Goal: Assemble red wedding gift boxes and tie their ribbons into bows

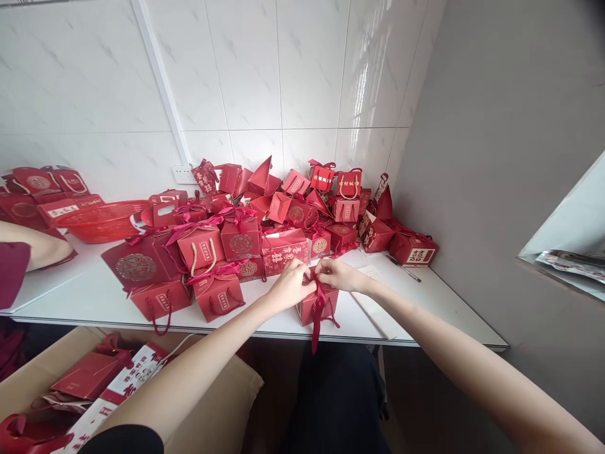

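A small red gift box point(308, 310) with twisted cord handles stands at the table's front edge, right before me. Both of my hands are at its top, working a dark red ribbon point(320, 309). My left hand point(296, 282) pinches the ribbon from the left side, fingers bent inward. From the right, my right hand point(333, 275) has its thumb and fingers closed on the same ribbon. One ribbon end hangs down the box's front past the table edge. The knot itself is partly hidden by my fingers.
Red gift boxes point(218, 296) are stacked left and behind on the white table point(442, 315). A red plastic basket point(101, 221) sits farther left, near another person's arm point(40, 243). At right lie a notepad point(378, 315) and pen point(410, 273). Below left is a carton point(212, 397) holding boxes.
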Demonstrator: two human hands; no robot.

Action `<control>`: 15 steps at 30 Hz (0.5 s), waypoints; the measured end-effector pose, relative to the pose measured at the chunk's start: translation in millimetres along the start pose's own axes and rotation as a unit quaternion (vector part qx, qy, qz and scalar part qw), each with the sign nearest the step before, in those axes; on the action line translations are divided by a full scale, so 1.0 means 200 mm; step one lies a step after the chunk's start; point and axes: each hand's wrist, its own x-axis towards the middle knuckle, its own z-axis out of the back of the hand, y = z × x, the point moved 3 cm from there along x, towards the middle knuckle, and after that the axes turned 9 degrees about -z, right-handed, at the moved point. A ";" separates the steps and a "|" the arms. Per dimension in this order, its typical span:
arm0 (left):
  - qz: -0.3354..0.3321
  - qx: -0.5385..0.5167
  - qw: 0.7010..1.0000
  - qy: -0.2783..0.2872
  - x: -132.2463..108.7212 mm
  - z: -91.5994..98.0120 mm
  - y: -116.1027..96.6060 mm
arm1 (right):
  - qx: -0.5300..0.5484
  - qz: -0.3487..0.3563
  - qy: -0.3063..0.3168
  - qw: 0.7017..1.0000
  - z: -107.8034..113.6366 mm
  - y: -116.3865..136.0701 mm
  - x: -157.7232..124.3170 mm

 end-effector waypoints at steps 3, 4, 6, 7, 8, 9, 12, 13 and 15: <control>0.022 -0.018 1.000 -0.012 0.02 0.00 0.00 | -0.015 0.003 -0.006 1.000 0.00 -0.01 0.00; 0.031 -0.024 0.999 -0.023 0.02 0.00 0.01 | -0.021 0.006 -0.007 1.000 0.00 -0.01 0.01; 0.047 -0.033 0.997 -0.054 0.03 -0.01 0.01 | -0.033 0.015 -0.006 0.999 -0.01 -0.01 0.01; 0.055 -0.037 0.995 -0.073 0.03 -0.01 0.01 | -0.038 0.020 -0.004 0.999 -0.01 -0.01 0.01; 0.062 -0.040 0.993 -0.093 0.02 -0.01 0.01 | -0.044 0.026 -0.002 0.999 -0.01 0.00 0.01; 0.068 -0.044 0.990 -0.113 0.02 -0.02 0.02 | -0.050 0.031 -0.001 0.998 -0.01 0.00 0.01; 0.087 -0.059 0.980 -0.167 0.02 -0.03 0.03 | -0.067 0.039 -0.003 0.997 -0.02 0.02 0.01; 0.094 -0.065 0.976 -0.185 0.02 -0.04 0.04 | -0.074 0.039 -0.004 0.997 -0.03 0.02 0.00; 0.109 -0.078 0.966 -0.220 0.02 -0.03 0.07 | -0.086 0.038 -0.006 0.996 -0.03 0.03 0.00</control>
